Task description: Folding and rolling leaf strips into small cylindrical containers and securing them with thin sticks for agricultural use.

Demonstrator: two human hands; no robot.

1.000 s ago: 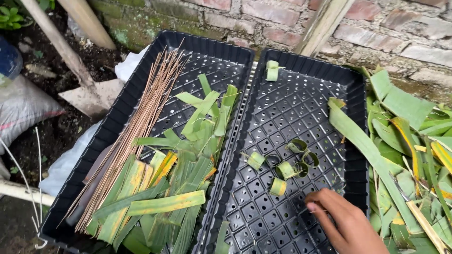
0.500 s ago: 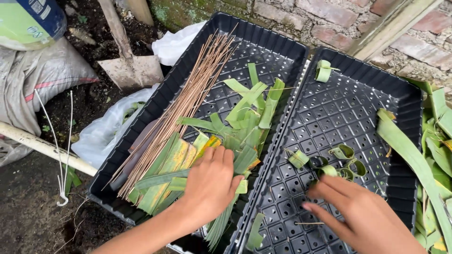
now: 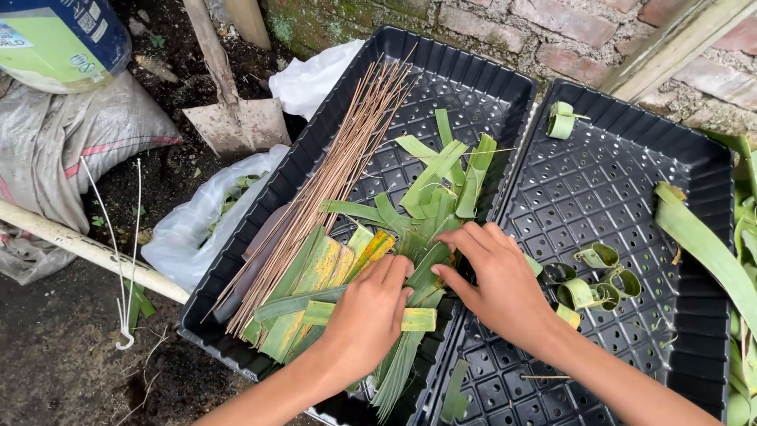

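Observation:
Two black perforated trays lie side by side. The left tray (image 3: 465,71) holds a bundle of thin brown sticks (image 3: 331,173) and a heap of cut green leaf strips (image 3: 430,185), some yellowed. My left hand (image 3: 371,315) rests on the strips near the tray's front. My right hand (image 3: 493,276) reaches over the shared edge and its fingers pinch a leaf strip (image 3: 430,264) in the heap. In the right tray (image 3: 631,181) lie several rolled green leaf rings (image 3: 591,276), and one more ring (image 3: 561,120) sits near its far rim.
Long green leaves (image 3: 710,244) hang over the right tray's right edge. A brick wall (image 3: 552,31) runs behind. On the dirt to the left are a shovel (image 3: 233,110), white plastic bags (image 3: 197,221), a grey sack (image 3: 71,150) and a pale pole (image 3: 87,248).
The view has shifted left across the frames. My left hand has come in onto the leaf heap, and my right hand has moved from the right tray across to the heap.

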